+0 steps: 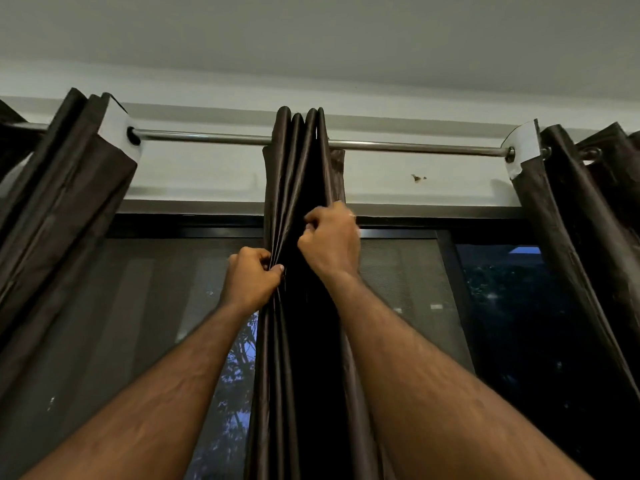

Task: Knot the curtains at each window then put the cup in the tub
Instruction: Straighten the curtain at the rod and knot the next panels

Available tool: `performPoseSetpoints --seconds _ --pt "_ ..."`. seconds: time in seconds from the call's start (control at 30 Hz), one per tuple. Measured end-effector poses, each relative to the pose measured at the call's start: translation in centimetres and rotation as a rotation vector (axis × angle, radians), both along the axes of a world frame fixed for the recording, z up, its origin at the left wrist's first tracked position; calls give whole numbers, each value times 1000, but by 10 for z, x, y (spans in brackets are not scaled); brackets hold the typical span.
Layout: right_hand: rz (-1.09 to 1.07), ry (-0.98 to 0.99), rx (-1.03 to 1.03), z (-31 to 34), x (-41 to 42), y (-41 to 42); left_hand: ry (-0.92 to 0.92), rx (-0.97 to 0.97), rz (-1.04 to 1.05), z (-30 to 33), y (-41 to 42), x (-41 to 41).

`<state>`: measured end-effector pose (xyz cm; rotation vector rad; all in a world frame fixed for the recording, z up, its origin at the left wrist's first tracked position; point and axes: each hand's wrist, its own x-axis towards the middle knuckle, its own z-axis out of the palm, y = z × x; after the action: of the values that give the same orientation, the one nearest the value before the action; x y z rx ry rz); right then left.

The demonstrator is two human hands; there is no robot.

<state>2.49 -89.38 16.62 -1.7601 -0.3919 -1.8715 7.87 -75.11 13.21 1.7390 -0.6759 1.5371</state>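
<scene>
Both hands, left hand (251,277) and right hand (330,242), grip middle curtain (298,174) (bunched).

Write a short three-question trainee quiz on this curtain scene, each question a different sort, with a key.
1. True or false: both hands grip the middle curtain.
2. Multiple choice: which hand is higher on the folds? A) left hand B) right hand C) both level
3. Fill in: the curtains hang from a metal ____ above the window.

Key
1. True: each hand pinches the gathered folds.
2. B
3. rod
</scene>
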Motion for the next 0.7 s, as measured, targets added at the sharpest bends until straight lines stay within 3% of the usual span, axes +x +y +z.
performPoseSetpoints --seconds 0.07,0.13,0.23,0.3,0.4,0.47,0.53,0.6,0.7 --pt "-268 -126 109 -2 -2 -22 19 8 -28 -1 1 2" --pt "-231 78 124 -2 -3 -45 49 15 -44 -2 4 3" --pt "-104 337 -11 -6 1 -67 66 19 -32 -4 5 1" --pt "-177 230 18 -10 5 -68 58 25 -33 -4 9 -1" --pt "-120 19 330 -15 10 -46 36 28 -42 -3 21 -2" --pt "-16 48 446 -17 16 -12 34 21 -61 -2 32 -4" --pt "165 209 306 -11 20 38 12 -1 -75 0 42 -4" --pt "365 321 -36 0 19 88 -33 -51 -92 -1 54 -2" --pt "290 410 -361 20 14 113 -65 -126 -131 -9 74 8"
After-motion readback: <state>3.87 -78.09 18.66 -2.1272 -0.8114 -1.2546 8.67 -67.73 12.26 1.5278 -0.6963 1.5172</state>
